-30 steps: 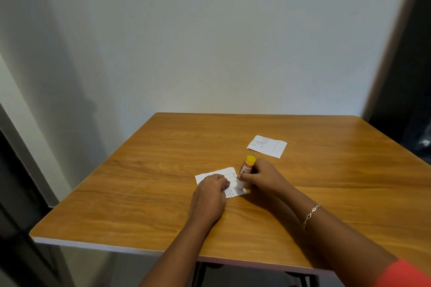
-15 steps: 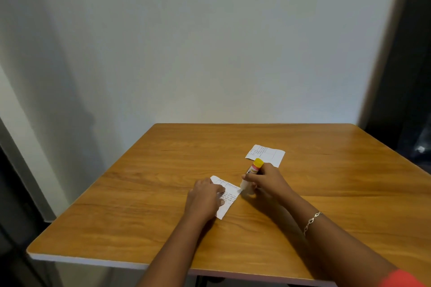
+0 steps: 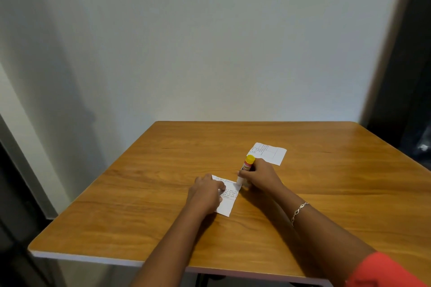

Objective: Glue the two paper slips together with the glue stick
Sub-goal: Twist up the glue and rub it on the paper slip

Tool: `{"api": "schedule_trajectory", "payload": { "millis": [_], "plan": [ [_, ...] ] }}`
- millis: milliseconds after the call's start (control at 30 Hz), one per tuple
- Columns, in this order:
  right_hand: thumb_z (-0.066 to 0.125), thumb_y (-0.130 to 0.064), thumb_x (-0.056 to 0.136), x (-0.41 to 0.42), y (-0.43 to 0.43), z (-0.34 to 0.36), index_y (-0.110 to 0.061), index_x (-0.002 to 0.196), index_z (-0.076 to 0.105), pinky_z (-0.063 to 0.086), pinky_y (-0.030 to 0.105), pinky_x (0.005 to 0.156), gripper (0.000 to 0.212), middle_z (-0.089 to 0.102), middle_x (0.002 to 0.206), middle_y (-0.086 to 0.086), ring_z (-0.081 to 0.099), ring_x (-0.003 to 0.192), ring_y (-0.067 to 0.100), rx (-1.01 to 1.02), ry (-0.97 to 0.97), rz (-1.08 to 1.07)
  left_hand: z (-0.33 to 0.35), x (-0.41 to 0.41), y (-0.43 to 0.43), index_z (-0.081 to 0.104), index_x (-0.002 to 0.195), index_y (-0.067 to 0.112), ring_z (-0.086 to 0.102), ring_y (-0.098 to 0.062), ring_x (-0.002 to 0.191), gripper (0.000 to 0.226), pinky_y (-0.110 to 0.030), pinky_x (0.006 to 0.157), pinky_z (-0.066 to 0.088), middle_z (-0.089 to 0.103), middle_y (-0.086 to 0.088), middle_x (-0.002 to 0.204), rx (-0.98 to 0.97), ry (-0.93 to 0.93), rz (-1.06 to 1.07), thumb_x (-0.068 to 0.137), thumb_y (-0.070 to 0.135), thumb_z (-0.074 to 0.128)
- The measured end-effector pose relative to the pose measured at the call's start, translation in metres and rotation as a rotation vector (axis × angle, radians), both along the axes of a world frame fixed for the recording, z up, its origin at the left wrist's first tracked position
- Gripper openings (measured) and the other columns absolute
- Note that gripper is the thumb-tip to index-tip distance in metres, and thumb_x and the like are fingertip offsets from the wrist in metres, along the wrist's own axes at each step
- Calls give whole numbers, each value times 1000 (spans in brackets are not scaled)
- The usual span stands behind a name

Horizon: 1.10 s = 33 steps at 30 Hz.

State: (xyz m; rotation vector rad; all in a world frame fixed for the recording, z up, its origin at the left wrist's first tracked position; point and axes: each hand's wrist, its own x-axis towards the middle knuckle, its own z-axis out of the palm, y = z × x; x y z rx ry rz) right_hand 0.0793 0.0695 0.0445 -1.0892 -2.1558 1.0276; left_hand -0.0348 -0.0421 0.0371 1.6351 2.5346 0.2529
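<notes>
Thin printed slip (image 3: 229, 200), now lengthwise, against cylindrical yellow-capped glue stick (image 3: 247, 164)

Yellow-ended glue stick (image 3: 246, 166) tilts onto near printed slip (image 3: 229, 197); second slip (image 3: 271, 153) lies flat beyond

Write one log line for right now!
left hand presses near slip | right hand holds glue stick on its edge | far slip lies apart

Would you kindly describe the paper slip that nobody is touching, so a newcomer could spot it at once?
Look at the wooden table. Beyond the right hand gripping the glue stick lies the far slip, flat and white with faint print. Unlike the near slip pressed under the left hand, no hand touches it.
</notes>
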Motion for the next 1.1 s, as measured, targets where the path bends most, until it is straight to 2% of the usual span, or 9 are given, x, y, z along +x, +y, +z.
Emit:
{"api": "schedule_trajectory", "payload": {
  "millis": [167, 400, 533, 633, 833, 1100],
  "plan": [
    [68, -21, 78, -1, -3, -2, -1, 92, 62, 50, 45, 81, 26, 67, 97, 18, 61, 89, 29, 39, -19, 9, -1, -1, 0, 53, 124, 30, 36, -26, 123, 34, -35, 95, 39, 42, -6, 134, -6, 7, -7, 90, 25, 54],
    [68, -21, 78, 2, -11, -8, -3, 90, 63, 45, 33, 68, 22, 68, 96, 16, 59, 81, 22, 25, -2, 39, 0, -1, 0, 52, 125, 30, 36, -26, 123, 35, -36, 96, 39, 42, -6, 134, -10, 2, -12, 90, 26, 54],
    [68, -22, 77, 4, -18, -11, -2, 88, 64, 46, 35, 67, 23, 69, 90, 14, 60, 79, 24, 34, 5, 53, 2, -1, 0, 52, 125, 31, 37, -27, 123, 35, -36, 97, 39, 42, -7, 133, -25, 3, -14, 90, 26, 54],
    [68, -25, 77, 6, -22, -14, -4, 89, 63, 44, 31, 63, 25, 66, 85, 10, 59, 77, 23, 24, 1, 71, 2, -2, 0, 53, 124, 31, 37, -27, 123, 35, -36, 97, 39, 43, -7, 133, -29, 1, -17, 90, 27, 55],
    [68, -23, 77, 11, -38, -14, -3, 89, 63, 49, 41, 71, 24, 68, 89, 15, 62, 82, 28, 40, 32, 110, 4, -3, 0, 52, 125, 31, 37, -27, 123, 36, -36, 97, 40, 44, -7, 131, -37, -10, -21, 89, 27, 56],
    [68, -22, 77, 17, -61, -11, -7, 86, 62, 47, 35, 67, 18, 68, 86, 11, 60, 77, 20, 35, 64, 194, 6, -6, -1, 54, 123, 30, 38, -28, 122, 35, -37, 96, 40, 45, -8, 128, -31, -27, -28, 88, 28, 58]
  ]
}}
